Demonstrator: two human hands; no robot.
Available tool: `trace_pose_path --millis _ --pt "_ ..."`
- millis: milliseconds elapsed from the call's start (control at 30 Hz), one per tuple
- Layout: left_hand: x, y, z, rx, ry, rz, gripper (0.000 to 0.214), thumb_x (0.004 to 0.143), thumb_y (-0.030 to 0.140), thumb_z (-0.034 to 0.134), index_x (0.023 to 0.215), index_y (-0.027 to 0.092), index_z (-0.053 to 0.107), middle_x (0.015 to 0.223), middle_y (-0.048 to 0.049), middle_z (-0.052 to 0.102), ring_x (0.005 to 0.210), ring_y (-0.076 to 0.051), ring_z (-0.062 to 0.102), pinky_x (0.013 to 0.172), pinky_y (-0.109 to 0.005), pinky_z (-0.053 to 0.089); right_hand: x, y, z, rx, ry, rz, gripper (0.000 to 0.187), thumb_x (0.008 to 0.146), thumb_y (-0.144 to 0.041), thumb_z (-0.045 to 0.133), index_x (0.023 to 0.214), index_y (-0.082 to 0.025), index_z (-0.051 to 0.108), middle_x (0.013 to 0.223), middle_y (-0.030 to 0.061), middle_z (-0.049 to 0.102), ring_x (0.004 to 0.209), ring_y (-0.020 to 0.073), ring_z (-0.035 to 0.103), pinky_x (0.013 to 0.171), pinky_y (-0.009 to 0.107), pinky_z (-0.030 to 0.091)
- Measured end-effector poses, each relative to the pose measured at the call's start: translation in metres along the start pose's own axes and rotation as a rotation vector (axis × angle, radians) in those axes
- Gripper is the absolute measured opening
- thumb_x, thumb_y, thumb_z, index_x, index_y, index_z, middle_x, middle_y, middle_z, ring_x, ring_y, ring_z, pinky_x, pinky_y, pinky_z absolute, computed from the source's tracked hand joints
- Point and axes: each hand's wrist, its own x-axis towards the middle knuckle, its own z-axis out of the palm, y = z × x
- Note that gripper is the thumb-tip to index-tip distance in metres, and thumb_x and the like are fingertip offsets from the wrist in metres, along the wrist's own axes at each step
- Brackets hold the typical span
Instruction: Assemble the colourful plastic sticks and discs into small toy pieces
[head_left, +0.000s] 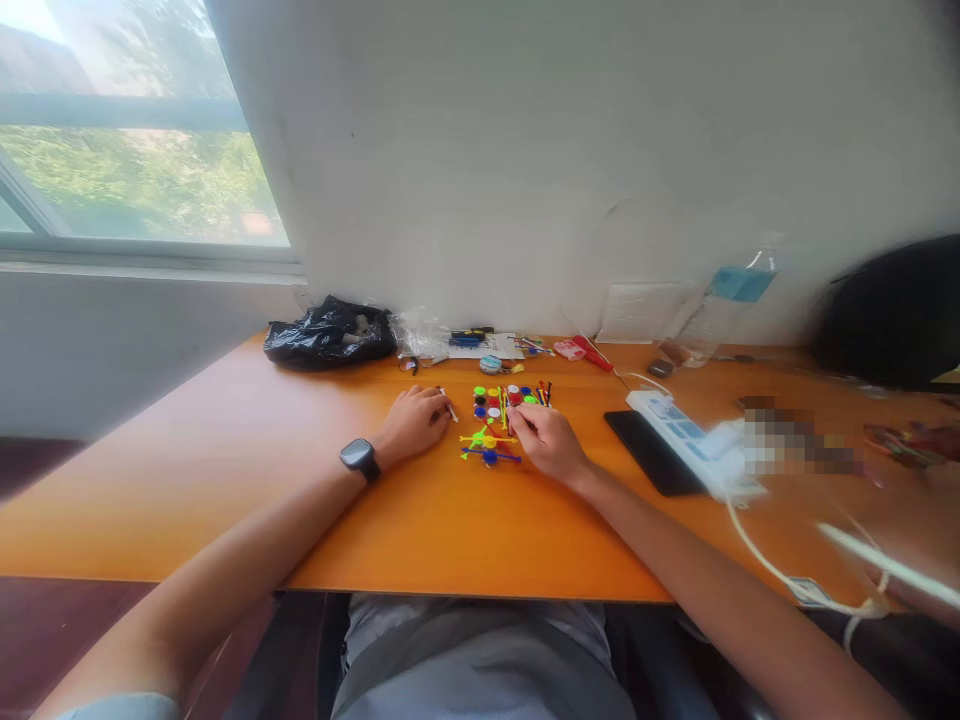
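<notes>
My left hand (412, 420) rests on the orange table (225, 480) with its fingers curled round a thin white stick (450, 410); a dark watch sits on that wrist. My right hand (546, 440) lies to the right of a small build of yellow, green and blue sticks and discs (486, 446), its fingers pinched at a stick by the build's edge. Just behind the build lies a cluster of coloured discs and sticks (508, 398).
A black plastic bag (330, 332) and small items line the wall. A black phone (654, 452) and a white power strip (686, 440) with its cable lie to the right. Another person's dark shape (892, 310) is at the far right.
</notes>
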Motion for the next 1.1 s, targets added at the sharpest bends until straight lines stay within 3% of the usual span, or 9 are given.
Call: trace_pose_path --millis 267,600,967,1100 --pt "0.001 -0.006 -0.001 -0.034 0.018 -0.105 0.014 0.093 0.027 0.059 0.089 0.022 0.072 0.095 -0.0096 0.073 0.093 -0.028 0.066 0.084 -0.040 0.052 0.000 0.000 0.000 0.005 -0.006 -0.016 0.049 0.110 -0.047 0.041 0.070 -0.022 0.055 0.071 0.0041 0.064 0.069 0.0195 0.059 0.068 0.032 0.039" --pt "0.004 -0.017 0.008 -0.130 0.072 -0.124 0.018 0.093 0.026 0.058 0.085 0.020 0.072 0.091 -0.0104 0.072 0.089 -0.027 0.067 0.085 -0.040 0.056 0.000 -0.001 -0.001 -0.004 -0.014 -0.008 0.049 0.110 -0.046 0.041 0.069 -0.022 0.054 0.072 0.0044 0.064 0.069 0.0193 0.058 0.067 0.032 0.039" --pt "0.005 -0.007 -0.001 -0.279 0.224 -0.207 0.021 0.096 0.029 0.056 0.092 0.019 0.074 0.104 -0.0097 0.068 0.089 -0.023 0.066 0.083 -0.037 0.056 -0.001 0.000 0.000 -0.005 -0.016 -0.013 0.050 0.110 -0.047 0.041 0.068 -0.022 0.054 0.072 0.0037 0.063 0.068 0.0186 0.057 0.066 0.032 0.037" --pt "0.004 -0.007 0.000 -0.273 0.179 -0.203 0.021 0.096 0.029 0.057 0.090 0.019 0.074 0.096 -0.0087 0.068 0.087 -0.023 0.065 0.080 -0.036 0.055 -0.001 0.000 0.000 -0.011 -0.022 -0.016 0.050 0.110 -0.048 0.042 0.068 -0.022 0.054 0.071 0.0034 0.063 0.068 0.0185 0.057 0.065 0.032 0.037"
